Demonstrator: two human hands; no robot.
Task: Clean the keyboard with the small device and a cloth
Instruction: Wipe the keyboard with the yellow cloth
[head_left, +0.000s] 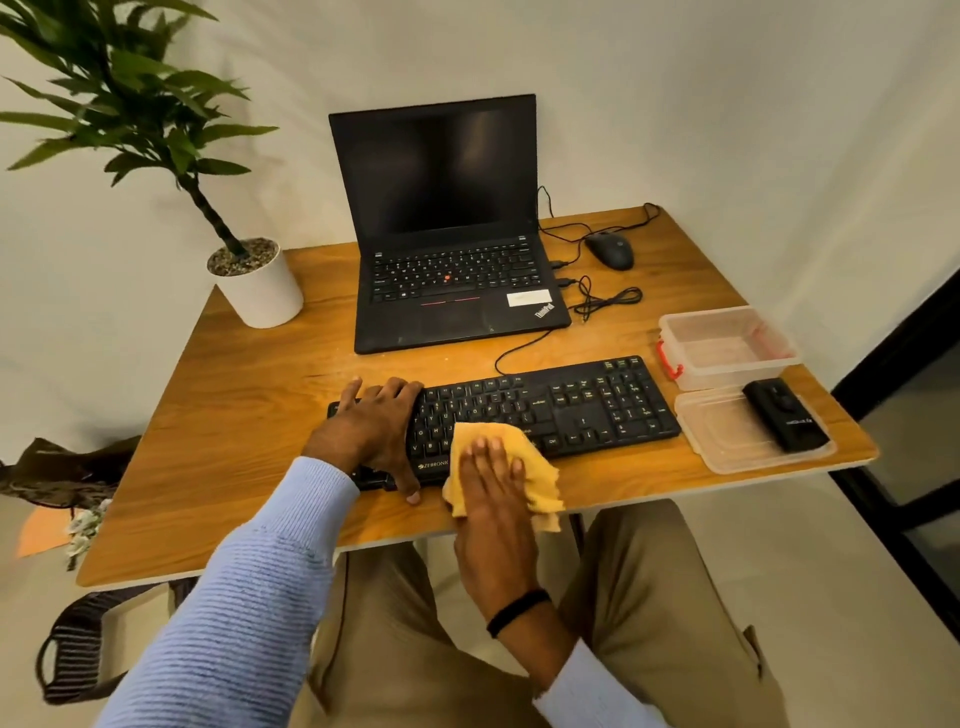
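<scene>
A black keyboard (571, 405) lies near the front edge of the wooden table (218, 467). My left hand (374, 431) grips its left end, fingers over the far edge and thumb at the near edge. My right hand (491, 478) presses a yellow cloth (535, 478) flat onto the keyboard's front middle, with straight fingers. The cloth hangs over the near edge of the keyboard. The small black device (784, 418) lies on a clear plastic lid (727, 441) at the right.
An open black laptop (447, 234) stands behind the keyboard, with a black mouse (610, 250) and loose cables to its right. A clear plastic box (727, 345) sits beyond the lid. A potted plant (257, 283) stands at the far left corner.
</scene>
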